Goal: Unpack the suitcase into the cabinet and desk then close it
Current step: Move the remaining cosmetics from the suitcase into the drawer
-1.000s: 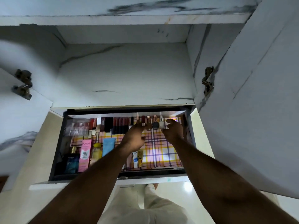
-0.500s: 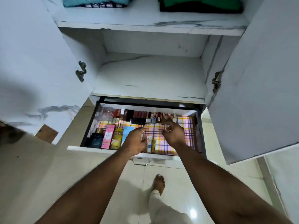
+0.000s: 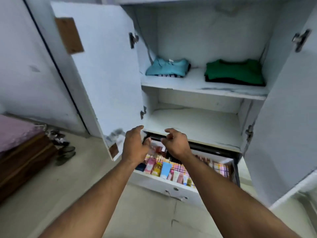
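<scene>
The white cabinet point(image 3: 197, 124) fills the frame from about 11 o'clock round to 4 o'clock, with both doors swung open: the left door point(image 3: 103, 69) stands at 10 o'clock, the right door point(image 3: 284, 117) at 3 o'clock. On its upper shelf point(image 3: 202, 88), toward 12 o'clock, a folded blue garment point(image 3: 167, 67) lies on a dark one, and well apart at 1 o'clock a folded green garment point(image 3: 235, 71) lies on a black one. The shelf compartment below them shows only its pale floor.

At the cabinet's base, near centre and running to 4 o'clock, the drawer point(image 3: 164, 183) is pulled out. It holds a checked liner and rows of small cosmetics: a pink box point(image 3: 150, 166), a yellow bottle point(image 3: 157, 168) and a light blue tube point(image 3: 166, 169) stand side by side at the front left, with smaller tubes to their right; the rest is too blurred to tell apart.

A wooden bed frame with a purple cover point(image 3: 18, 148) sits at 9 o'clock, dark sandals point(image 3: 66, 152) on the floor just beside it.

Both forearms reach in from 6 o'clock. The left hand point(image 3: 135, 148) hovers above the drawer's back left corner, fingers loosely spread and holding nothing. The right hand point(image 3: 176, 143) is just beside it, above the drawer's back edge, fingers slackly curled and holding nothing.

No suitcase is in view.
</scene>
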